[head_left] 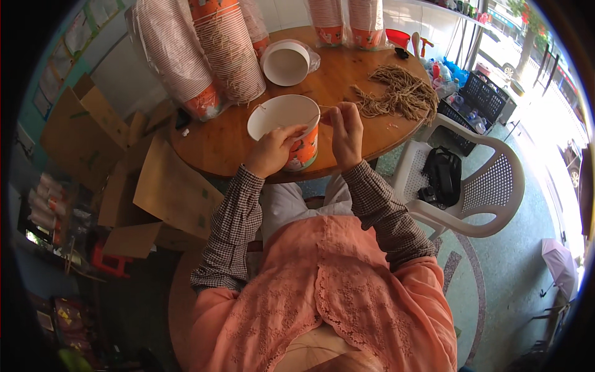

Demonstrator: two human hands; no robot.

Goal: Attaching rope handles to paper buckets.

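An orange-and-white paper bucket (304, 152) stands at the near edge of the round wooden table (211, 149), its white inside facing up. My left hand (271, 152) is closed over its near rim, thumb and fingers gripping the wall. At the bucket's right rim, my right hand (346, 135) pinches a thin piece of twine that runs to the rim. A short end of twine also shows inside the rim at the far left. To the right on the table lies a loose heap of brown twine (400, 93).
Tall stacks of nested paper buckets (229, 56), partly in clear plastic, rise at the back left. A single bucket (287, 65) lies beyond my hands. Open cardboard boxes (170, 186) stand left of the table; a white plastic chair (493, 180) with a black bag (444, 173) stands right.
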